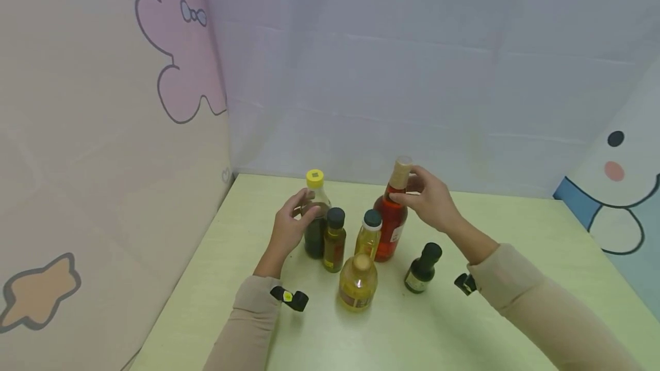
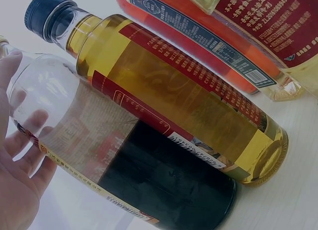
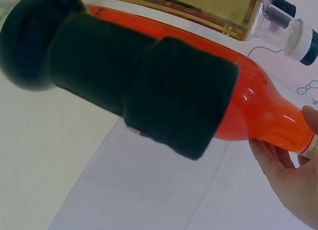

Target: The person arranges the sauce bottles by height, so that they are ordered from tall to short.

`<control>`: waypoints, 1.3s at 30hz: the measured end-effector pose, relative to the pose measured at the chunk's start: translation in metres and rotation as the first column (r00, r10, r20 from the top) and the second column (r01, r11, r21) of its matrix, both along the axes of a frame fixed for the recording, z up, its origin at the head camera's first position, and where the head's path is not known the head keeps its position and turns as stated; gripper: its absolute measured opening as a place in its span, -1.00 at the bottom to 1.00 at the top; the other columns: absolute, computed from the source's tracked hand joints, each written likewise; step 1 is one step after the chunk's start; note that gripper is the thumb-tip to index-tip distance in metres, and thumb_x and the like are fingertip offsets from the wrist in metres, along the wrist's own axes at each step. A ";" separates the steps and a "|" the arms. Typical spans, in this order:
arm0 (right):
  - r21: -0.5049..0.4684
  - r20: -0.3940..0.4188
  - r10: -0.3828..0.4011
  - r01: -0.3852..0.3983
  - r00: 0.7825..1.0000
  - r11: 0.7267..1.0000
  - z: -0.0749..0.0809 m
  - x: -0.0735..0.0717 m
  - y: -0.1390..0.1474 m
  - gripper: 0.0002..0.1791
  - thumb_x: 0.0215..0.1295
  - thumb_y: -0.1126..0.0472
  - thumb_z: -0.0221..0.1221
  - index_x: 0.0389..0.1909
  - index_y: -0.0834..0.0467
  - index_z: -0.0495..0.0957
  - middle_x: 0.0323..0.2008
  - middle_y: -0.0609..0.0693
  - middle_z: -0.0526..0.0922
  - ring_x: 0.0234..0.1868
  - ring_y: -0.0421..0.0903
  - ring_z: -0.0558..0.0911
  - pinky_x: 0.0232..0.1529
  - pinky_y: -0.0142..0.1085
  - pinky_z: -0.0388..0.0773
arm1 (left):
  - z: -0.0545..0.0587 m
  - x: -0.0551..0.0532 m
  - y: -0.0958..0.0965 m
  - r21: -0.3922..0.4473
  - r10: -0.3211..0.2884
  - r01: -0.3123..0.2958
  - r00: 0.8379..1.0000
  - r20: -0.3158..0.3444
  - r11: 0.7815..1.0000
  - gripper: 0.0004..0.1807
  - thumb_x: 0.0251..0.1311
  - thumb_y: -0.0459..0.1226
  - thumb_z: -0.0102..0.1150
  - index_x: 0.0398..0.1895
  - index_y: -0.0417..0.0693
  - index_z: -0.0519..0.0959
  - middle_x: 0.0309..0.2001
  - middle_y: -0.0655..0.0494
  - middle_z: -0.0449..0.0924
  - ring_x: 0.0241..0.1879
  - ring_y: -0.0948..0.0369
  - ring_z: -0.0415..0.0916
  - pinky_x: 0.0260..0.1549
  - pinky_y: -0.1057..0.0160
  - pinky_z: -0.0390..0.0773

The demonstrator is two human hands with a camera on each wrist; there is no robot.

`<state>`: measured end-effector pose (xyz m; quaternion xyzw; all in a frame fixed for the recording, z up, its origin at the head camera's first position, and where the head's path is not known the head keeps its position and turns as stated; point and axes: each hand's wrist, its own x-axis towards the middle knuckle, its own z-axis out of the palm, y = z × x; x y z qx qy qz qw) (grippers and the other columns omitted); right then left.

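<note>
My left hand (image 1: 289,229) curls thumb and fingers round the upper part of a yellow-capped bottle (image 1: 315,239) of dark liquid. Through the bottle's clear upper part (image 2: 47,88), some of those fingers show in the left wrist view. At the back, my right hand (image 1: 434,200) grips the neck of a tall bottle of red liquid (image 1: 390,219), thumb in front and fingers behind. That bottle (image 3: 271,108) stretches across the right wrist view, partly hidden by a small dark bottle near the camera.
Beside the yellow-capped bottle stands a slim black-capped oil bottle (image 1: 334,245). A green-capped bottle (image 1: 367,240) of yellow liquid is left of the red one. In front sits a squat golden bottle (image 1: 358,285); the small dark bottle (image 1: 420,272) is right. Fabric walls (image 1: 361,73) enclose the table.
</note>
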<state>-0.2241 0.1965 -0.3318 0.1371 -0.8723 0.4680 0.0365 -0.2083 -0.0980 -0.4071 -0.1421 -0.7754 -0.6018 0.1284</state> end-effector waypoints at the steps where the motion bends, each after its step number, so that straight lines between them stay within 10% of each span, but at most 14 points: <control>1: 0.005 0.002 0.001 -0.001 1.000 1.000 0.000 -0.001 0.000 -0.38 0.24 0.27 0.33 0.28 0.27 0.33 0.03 0.31 0.57 0.08 0.21 0.56 0.09 0.13 0.47 | 0.000 0.000 0.000 0.001 -0.001 0.001 1.000 0.000 1.000 -0.40 0.32 -0.33 0.20 0.33 -0.46 0.27 0.18 -0.29 0.46 0.18 -0.13 0.40 0.16 -0.05 0.39; 39: -0.001 0.030 0.016 -0.016 0.999 1.000 0.008 -0.035 -0.024 -0.37 0.18 0.28 0.37 0.26 0.28 0.37 -0.03 0.27 0.60 -0.01 0.16 0.60 0.02 0.04 0.54 | 0.000 0.000 -0.001 -0.001 0.004 -0.004 1.000 0.023 1.000 -0.39 0.34 -0.31 0.19 0.35 -0.45 0.25 0.19 -0.28 0.45 0.19 -0.12 0.39 0.19 -0.07 0.37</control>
